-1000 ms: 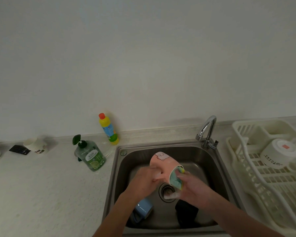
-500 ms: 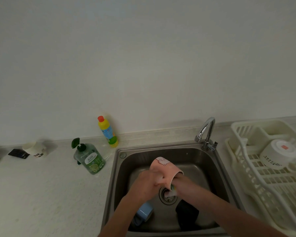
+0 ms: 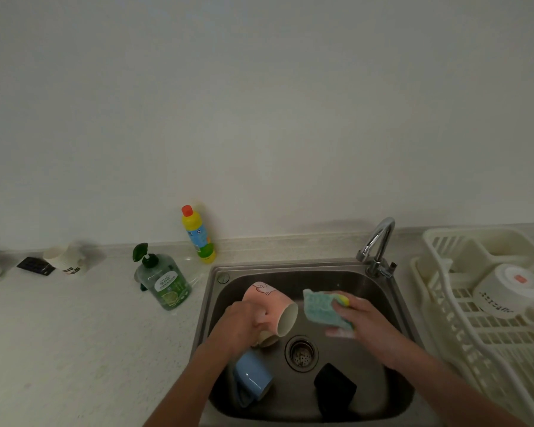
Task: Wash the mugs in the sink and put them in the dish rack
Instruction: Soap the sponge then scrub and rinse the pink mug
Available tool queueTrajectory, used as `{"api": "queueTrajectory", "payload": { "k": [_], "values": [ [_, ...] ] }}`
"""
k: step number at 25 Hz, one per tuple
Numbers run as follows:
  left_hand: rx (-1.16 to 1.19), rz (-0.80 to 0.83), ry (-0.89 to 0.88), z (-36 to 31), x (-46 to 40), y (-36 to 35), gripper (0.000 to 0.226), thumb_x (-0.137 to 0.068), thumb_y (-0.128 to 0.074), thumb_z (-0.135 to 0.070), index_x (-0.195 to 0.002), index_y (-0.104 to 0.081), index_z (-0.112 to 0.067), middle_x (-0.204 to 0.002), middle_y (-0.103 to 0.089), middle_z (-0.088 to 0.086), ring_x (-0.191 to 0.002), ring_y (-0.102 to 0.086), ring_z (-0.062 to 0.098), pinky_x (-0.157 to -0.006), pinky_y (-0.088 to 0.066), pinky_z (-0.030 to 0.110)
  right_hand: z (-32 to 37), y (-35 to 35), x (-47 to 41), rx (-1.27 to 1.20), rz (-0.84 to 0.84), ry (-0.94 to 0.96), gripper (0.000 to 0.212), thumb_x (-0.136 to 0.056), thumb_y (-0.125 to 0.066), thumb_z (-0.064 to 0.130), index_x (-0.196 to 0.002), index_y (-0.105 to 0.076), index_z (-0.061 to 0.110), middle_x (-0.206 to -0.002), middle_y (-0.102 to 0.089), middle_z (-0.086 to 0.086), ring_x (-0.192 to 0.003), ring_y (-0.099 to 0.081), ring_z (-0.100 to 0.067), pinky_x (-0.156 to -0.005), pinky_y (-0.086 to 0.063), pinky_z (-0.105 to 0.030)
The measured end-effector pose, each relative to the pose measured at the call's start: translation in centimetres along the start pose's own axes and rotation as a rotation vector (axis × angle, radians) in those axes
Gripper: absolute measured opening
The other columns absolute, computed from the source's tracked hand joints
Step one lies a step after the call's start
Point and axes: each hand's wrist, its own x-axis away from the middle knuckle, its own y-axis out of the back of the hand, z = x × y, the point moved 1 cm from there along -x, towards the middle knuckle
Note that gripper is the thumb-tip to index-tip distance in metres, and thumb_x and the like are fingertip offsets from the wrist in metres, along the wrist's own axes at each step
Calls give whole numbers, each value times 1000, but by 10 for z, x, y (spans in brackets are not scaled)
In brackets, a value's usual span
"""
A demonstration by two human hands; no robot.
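Over the sink (image 3: 395, 306), the left hand (image 3: 241, 326) is gripping a tilted pink mug (image 3: 270, 306); the right hand (image 3: 359, 317), held apart, is pinching a sponge (image 3: 319, 308).

Plain pale wall (image 3: 259, 103) (dim), speckled countertop (image 3: 74, 349)

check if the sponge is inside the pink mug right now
No, the right hand holds the sponge clear of the pink mug, out in front of its open mouth, while the left hand grips the mug.
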Motion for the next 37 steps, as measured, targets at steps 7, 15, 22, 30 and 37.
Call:
{"api": "queueTrajectory", "payload": {
  "k": [7, 15, 22, 30, 37],
  "values": [
    [40, 3, -197, -21, -4, 3, 34, -87, -66, -44, -111, -69, -20, -105, -71, 0, -97, -66, 15, -86, -53, 30, 3, -30, -21, 1087, 74, 530, 58, -102, -48, 34, -155, -24, 33, -161, -15, 15, -148, -16, -2, -120, -20, -23],
    [76, -35, -276, -20, -4, 12, 27, -82, -68, -46, -102, -71, -28, -98, -72, -8, -91, -66, 6, -85, -54, 29, 3, -29, -28, 1108, -35, 586, 74, -87, -70, 24, -151, -33, 30, -130, -28, 13, -122, -35, -3, -96, -34, -3],
    [139, -65, -438, -30, 2, 18, 14, -84, -70, -31, -75, -61, -26, -78, -66, -6, -75, -63, 10, -68, -47, 22, 11, -41, -37, 1201, 129, 697, 77, -90, -65, 28, -155, -25, 21, -162, -19, 4, -149, -7, -8, -120, -23, -27],
    [159, -115, -368, -16, 0, 20, 39, -84, -72, -37, -62, -41, -43, -68, -48, -17, -69, -50, 2, -67, -41, 18, 1, -27, -34, 1022, -93, 349, 55, -103, -47, 31, -151, -21, 36, -107, -63, 15, -89, -60, 5, -73, -42, -5],
    [30, -63, -495, -35, 1, 20, 9, -93, -62, -26, -89, -69, -22, -89, -68, -7, -81, -59, 5, -73, -47, 19, 27, -42, -34, 1244, 140, 757, 63, -96, -52, 25, -153, -29, 10, -159, -19, 6, -148, -8, -7, -124, -14, -29]
  ]
}}
